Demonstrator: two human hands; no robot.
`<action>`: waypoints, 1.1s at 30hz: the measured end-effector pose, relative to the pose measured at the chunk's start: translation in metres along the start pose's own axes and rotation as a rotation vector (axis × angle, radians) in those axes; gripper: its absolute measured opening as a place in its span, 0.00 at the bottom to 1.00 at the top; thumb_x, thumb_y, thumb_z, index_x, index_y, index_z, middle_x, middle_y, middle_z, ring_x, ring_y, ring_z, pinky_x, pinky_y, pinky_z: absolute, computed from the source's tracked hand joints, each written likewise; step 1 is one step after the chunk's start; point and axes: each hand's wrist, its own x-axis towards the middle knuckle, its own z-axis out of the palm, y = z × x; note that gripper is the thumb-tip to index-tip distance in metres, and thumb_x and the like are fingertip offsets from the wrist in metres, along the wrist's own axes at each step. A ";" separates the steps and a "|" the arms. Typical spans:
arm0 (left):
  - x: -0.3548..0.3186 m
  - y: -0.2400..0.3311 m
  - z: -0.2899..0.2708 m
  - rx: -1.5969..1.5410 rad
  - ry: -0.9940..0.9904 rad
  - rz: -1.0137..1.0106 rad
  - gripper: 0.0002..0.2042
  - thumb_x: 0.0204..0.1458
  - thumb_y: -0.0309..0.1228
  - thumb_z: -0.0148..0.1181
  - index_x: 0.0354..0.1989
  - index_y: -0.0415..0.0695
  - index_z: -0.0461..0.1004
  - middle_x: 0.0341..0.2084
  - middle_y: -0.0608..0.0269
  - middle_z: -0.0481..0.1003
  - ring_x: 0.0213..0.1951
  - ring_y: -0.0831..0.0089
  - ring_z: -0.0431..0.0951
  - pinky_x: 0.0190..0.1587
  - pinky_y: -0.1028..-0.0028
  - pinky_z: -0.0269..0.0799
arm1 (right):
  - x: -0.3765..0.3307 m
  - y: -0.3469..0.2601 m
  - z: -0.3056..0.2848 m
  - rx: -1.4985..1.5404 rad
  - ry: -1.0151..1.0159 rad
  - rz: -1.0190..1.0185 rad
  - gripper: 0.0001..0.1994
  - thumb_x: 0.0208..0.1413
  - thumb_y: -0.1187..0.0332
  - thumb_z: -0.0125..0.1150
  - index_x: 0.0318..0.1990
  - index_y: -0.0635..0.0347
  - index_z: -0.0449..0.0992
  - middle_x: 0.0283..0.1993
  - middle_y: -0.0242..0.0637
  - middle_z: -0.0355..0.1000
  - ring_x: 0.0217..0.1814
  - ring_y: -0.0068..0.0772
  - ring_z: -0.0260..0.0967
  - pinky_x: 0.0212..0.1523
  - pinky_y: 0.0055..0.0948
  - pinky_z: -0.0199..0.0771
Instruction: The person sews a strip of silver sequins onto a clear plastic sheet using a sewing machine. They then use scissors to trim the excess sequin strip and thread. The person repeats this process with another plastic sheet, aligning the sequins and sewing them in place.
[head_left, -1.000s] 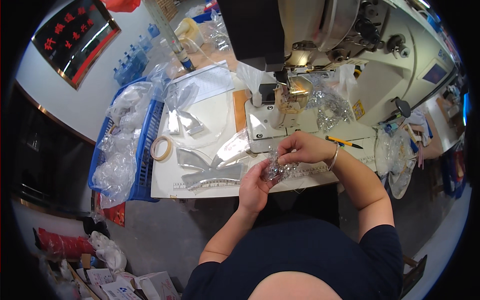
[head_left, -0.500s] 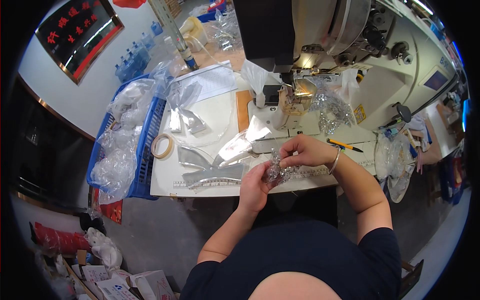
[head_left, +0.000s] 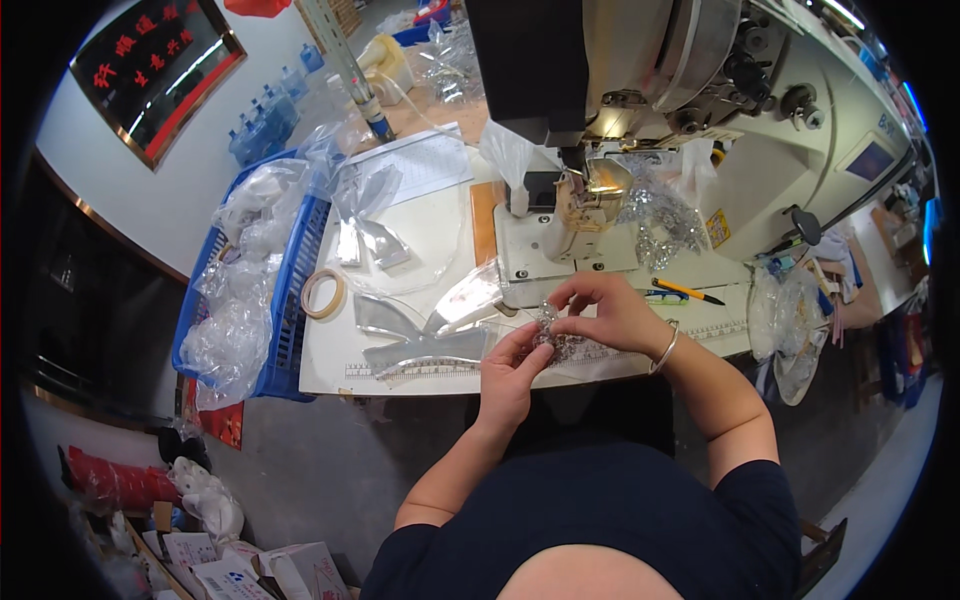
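Observation:
A small silvery, glittering clump of clear and metallic bits [head_left: 562,344] is between my two hands at the table's front edge. My left hand [head_left: 508,378] holds it from the left, thumb and fingers pinched on it. From the right, my right hand [head_left: 612,318] grips its upper part between thumb and forefinger. What exactly the clump is made of is too small to make out. Left of my hands lie flat silver pieces with clear plastic edges [head_left: 425,352]. The post-bed sewing machine [head_left: 590,205] stands just beyond my hands.
A ruler strip [head_left: 690,336] runs along the table's front edge. Right of it lie a yellow pen [head_left: 688,291] and a glittering silver heap [head_left: 665,232]. At left are a tape roll [head_left: 323,294] and a blue basket [head_left: 290,345] of clear plastic.
My right hand has shifted slightly left and its fingers have moved on the clump. My left thumb now lies further over it. A blue pen shows beside the yellow one.

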 end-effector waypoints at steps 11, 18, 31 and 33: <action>-0.001 0.008 -0.004 -0.267 -0.061 -0.182 0.15 0.59 0.31 0.43 0.50 0.34 0.66 0.43 0.54 0.72 0.45 0.65 0.74 0.49 0.61 0.70 | -0.002 0.008 -0.002 0.296 -0.120 0.163 0.08 0.47 0.72 0.65 0.34 0.65 0.76 0.28 0.29 0.73 0.31 0.15 0.67 0.36 0.18 0.69; 0.000 0.007 -0.006 -0.258 -0.048 -0.206 0.16 0.59 0.32 0.42 0.49 0.33 0.66 0.44 0.55 0.72 0.44 0.66 0.74 0.48 0.63 0.70 | -0.001 0.012 -0.004 0.284 -0.180 0.166 0.09 0.47 0.71 0.65 0.34 0.65 0.76 0.28 0.27 0.73 0.31 0.15 0.66 0.35 0.17 0.68; 0.001 0.013 -0.001 -0.237 -0.054 -0.172 0.17 0.60 0.33 0.42 0.50 0.32 0.66 0.43 0.55 0.72 0.45 0.69 0.73 0.48 0.65 0.71 | 0.000 0.009 0.000 0.277 -0.160 0.168 0.08 0.48 0.71 0.63 0.34 0.66 0.76 0.29 0.29 0.74 0.32 0.16 0.67 0.36 0.18 0.69; 0.001 0.011 -0.003 -0.252 -0.063 -0.168 0.17 0.60 0.33 0.42 0.50 0.32 0.66 0.43 0.55 0.72 0.45 0.69 0.73 0.49 0.65 0.71 | 0.000 0.009 0.001 0.261 -0.146 0.157 0.08 0.48 0.71 0.63 0.33 0.66 0.76 0.29 0.30 0.74 0.32 0.16 0.68 0.37 0.19 0.69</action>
